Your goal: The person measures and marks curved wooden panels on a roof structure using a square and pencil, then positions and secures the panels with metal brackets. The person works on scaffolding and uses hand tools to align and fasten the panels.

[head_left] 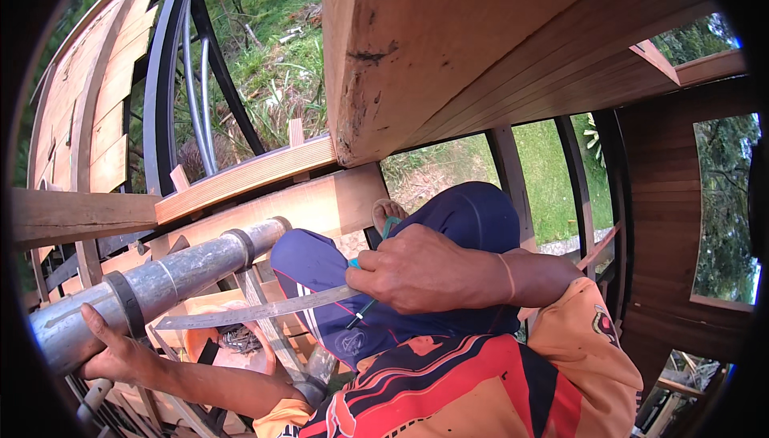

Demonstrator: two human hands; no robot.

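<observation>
My right hand is closed in front of my bent knees, round a long, thin, grey metal strip that looks like a blade or a ruler. The strip reaches left, and its far end is cut at a slant. Bits of a teal thing show at the fingers, and a thin dark green piece pokes out below the fist; I cannot make out their kind. At the left, my left hand holds a thick metal scaffold pipe, thumb stretched up along it. Its other fingers are mostly hidden.
Dark clamp rings sit round the pipe. Below it hangs an orange bucket with nails or small metal bits inside. A large wooden beam juts overhead, and a timber rail crosses ahead. Far below lies grassy ground.
</observation>
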